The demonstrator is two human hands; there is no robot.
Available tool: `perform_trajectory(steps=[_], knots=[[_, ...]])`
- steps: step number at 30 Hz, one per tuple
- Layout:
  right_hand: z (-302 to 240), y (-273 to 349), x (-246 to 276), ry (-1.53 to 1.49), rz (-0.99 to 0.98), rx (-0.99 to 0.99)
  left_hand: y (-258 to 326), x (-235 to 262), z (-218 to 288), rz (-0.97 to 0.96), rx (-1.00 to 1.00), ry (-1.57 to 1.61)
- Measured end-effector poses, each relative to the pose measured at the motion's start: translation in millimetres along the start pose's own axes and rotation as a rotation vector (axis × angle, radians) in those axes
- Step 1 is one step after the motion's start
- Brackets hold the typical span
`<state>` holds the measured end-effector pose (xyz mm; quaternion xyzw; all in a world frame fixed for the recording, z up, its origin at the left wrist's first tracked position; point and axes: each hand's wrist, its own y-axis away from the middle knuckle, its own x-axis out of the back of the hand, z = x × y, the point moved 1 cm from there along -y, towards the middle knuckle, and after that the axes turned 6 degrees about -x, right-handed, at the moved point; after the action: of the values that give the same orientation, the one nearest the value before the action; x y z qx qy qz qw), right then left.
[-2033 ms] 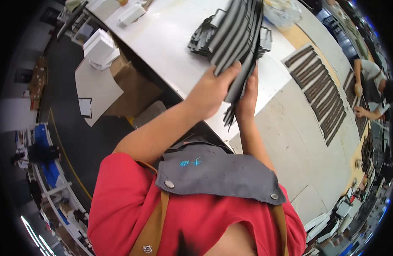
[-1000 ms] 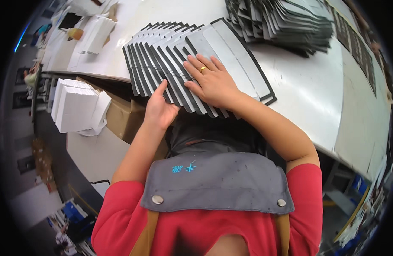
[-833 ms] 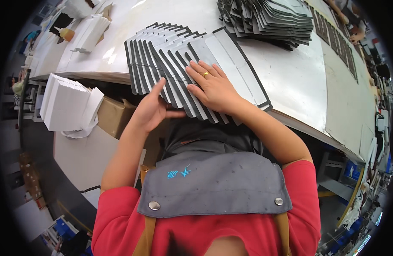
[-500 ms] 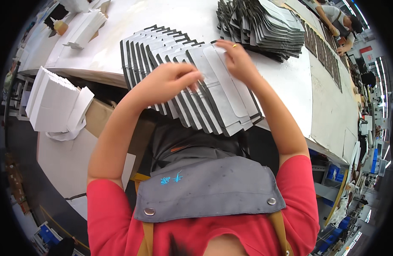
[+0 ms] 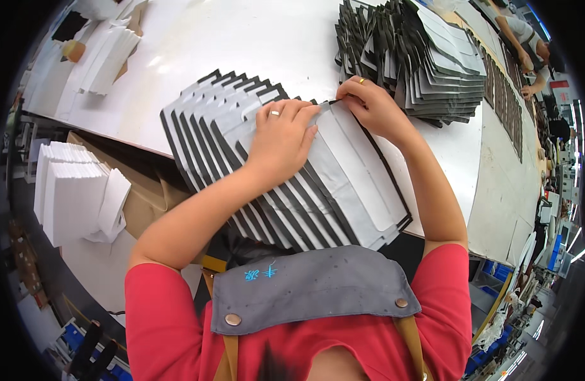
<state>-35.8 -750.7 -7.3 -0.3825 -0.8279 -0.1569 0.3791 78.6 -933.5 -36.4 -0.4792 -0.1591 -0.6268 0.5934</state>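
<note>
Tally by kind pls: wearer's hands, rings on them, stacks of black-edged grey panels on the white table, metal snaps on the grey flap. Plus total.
Hands: 2 (left hand, right hand)
Rings: 2 (left ring, right ring)
Panel stacks: 2 (fanned stack, rear stack)
Snaps: 2 (left snap, right snap)
Total: 8

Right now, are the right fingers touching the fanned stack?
Touching: the head view shows the right fingers pinching the fanned stack at its upper edge.

Head-worn fisheye, downward over hands (image 5: pixel 281 143)
</note>
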Motion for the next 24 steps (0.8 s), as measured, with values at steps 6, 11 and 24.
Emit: perform_trajectory(steps=[6,11,24], knots=[[-5.7,20.7,12.2,-0.061,-0.048,-0.011,-7.9,8.4,1.4,0.071,0.079,0.217],[4.2,30.9,12.9,-0.180,-0.127,-0.125,-14.8,4.1,10.8,-0.021,-0.040,0.057],[12.6,22.6,11.2,-0.120,-0.205,0.032,-18.8,-13.5,20.6,-0.013,0.004,0.013]])
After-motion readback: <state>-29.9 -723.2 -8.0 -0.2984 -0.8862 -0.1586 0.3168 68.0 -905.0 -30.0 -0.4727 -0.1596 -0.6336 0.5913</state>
